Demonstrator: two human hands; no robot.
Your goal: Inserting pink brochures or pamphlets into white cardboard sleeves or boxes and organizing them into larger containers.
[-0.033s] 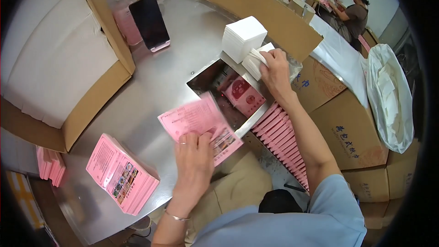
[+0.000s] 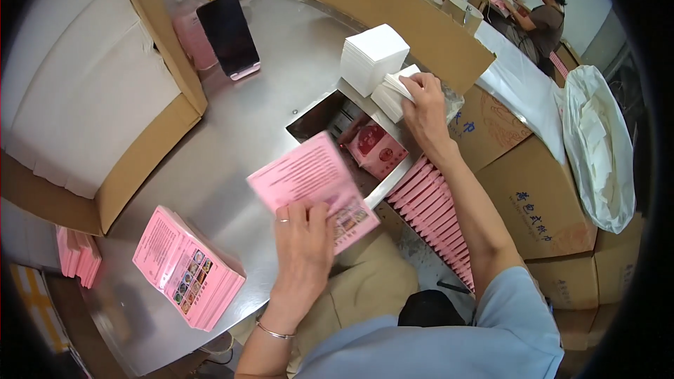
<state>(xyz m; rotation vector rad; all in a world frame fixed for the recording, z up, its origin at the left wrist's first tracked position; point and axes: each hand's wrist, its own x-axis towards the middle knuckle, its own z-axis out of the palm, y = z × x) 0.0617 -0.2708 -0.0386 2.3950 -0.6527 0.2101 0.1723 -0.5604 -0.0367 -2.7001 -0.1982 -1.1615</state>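
Observation:
My left hand (image 2: 303, 249) grips a pink printed wrapper (image 2: 300, 172) by its near edge, the fingers lying across it. It is held over the table's front edge, beside a rectangular opening in the metal table (image 2: 232, 147). Inside that opening a pink packet (image 2: 379, 153) with dark red printing sits tilted. At the opening's far right, my right hand (image 2: 427, 109) pinches the upper sheets of a small pile of folded white napkins (image 2: 388, 97). Right behind it stands a taller block of white napkins (image 2: 375, 56). A thick stack of pink wrappers (image 2: 200, 274) lies at the left front.
A cardboard box (image 2: 151, 161) filled with white paper stands at left. A phone (image 2: 228, 35) on a stand and two bottles are behind. A row of pink packets (image 2: 435, 217) runs below the table's right edge, beside cartons (image 2: 537, 196). Another person (image 2: 544, 24) works far right.
My left hand and the wrapper have shifted slightly right. The pink packet in the opening now sits tilted and lower. My right hand stays at the napkins, barely moved.

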